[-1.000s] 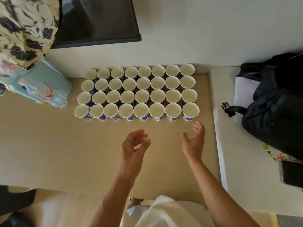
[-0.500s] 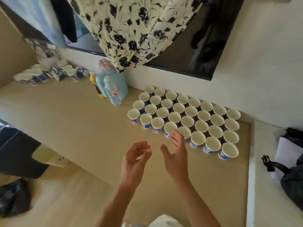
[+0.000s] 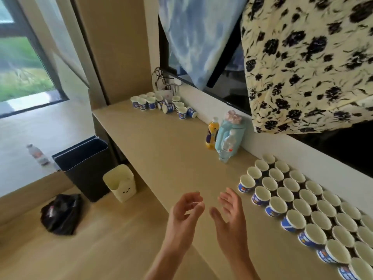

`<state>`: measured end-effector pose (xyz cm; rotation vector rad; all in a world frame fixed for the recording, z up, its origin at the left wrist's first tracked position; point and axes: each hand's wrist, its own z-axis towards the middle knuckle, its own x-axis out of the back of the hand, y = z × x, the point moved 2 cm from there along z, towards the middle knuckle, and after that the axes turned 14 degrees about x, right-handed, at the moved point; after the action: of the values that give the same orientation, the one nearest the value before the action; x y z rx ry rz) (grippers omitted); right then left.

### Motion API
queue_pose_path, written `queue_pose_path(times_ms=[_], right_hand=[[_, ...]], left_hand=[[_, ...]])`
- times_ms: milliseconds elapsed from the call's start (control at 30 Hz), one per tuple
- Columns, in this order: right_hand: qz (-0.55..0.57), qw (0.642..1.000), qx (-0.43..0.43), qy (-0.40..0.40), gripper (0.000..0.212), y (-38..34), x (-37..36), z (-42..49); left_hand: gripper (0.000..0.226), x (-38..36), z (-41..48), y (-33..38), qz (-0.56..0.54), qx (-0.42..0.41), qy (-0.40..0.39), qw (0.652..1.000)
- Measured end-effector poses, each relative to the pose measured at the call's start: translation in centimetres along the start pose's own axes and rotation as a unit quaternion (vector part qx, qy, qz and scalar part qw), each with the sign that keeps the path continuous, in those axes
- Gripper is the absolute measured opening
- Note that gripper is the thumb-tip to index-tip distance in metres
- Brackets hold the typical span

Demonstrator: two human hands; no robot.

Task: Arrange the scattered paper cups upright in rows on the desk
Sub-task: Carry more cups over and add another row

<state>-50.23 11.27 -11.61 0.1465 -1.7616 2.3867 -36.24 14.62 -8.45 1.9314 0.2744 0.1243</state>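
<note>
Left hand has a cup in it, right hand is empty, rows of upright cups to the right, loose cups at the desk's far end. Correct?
Not quite. In the head view the left hand holds nothing; it is loosely curled above the desk. The rest holds: right hand empty, rows of upright cups to the right, loose cups at the desk's far end.

White paper cups with blue printed walls [image 3: 308, 197] stand upright in tight rows against the light wooden desk's [image 3: 171, 158] back edge. More such cups [image 3: 151, 102], some tipped over, crowd its far corner.
</note>
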Motion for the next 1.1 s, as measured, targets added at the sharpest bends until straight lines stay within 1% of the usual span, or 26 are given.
queue_pose_path(times_ms=[167,267,433,600,733,800,900,933,1000,1100], right_hand=[[0.028,0.999,-0.018,-0.001,0.067,-0.5,-6.3,-0.1],[0.04,0.999,-0.02,0.012,0.067,-0.5,-9.6,0.1],[0.055,0.998,-0.011,0.014,0.066,-0.8,-13.6,3.1],[0.064,0.998,-0.027,0.011,0.062,0.6,-18.3,8.5],[0.09,0.995,-0.046,0.019,0.058,2.6,-22.7,13.5],[0.101,0.994,-0.048,0.019,0.054,3.3,-24.7,16.1],[0.106,0.993,-0.052,0.008,0.05,3.7,-27.0,20.0],[0.104,0.993,-0.048,0.006,0.049,3.7,-27.7,21.5],[0.103,0.994,-0.041,-0.001,0.046,4.1,-28.7,24.0],[0.094,0.994,-0.049,-0.004,0.044,4.6,-29.4,26.9]], left_hand=[[0.05,6.4,1.5,0.1,-0.012,-0.006,0.01,1.0],[0.054,9.7,2.6,0.4,-0.019,-0.012,0.017,1.0],[0.062,13.5,5.7,0.6,-0.017,-0.012,0.026,0.999],[0.063,16.6,11.4,2.1,0.008,0.002,0.046,0.999],[0.044,19.7,17.1,4.7,0.037,-0.003,0.068,0.997],[0.049,21.2,19.9,6.2,0.043,-0.012,0.078,0.996],[0.05,22.8,23.9,9.1,0.046,-0.018,0.082,0.995],[0.054,23.2,25.4,10.2,0.047,-0.024,0.081,0.995],[0.06,23.4,28.5,11.7,0.049,-0.025,0.073,0.996],[0.06,23.0,32.7,13.2,0.051,-0.014,0.049,0.997]])
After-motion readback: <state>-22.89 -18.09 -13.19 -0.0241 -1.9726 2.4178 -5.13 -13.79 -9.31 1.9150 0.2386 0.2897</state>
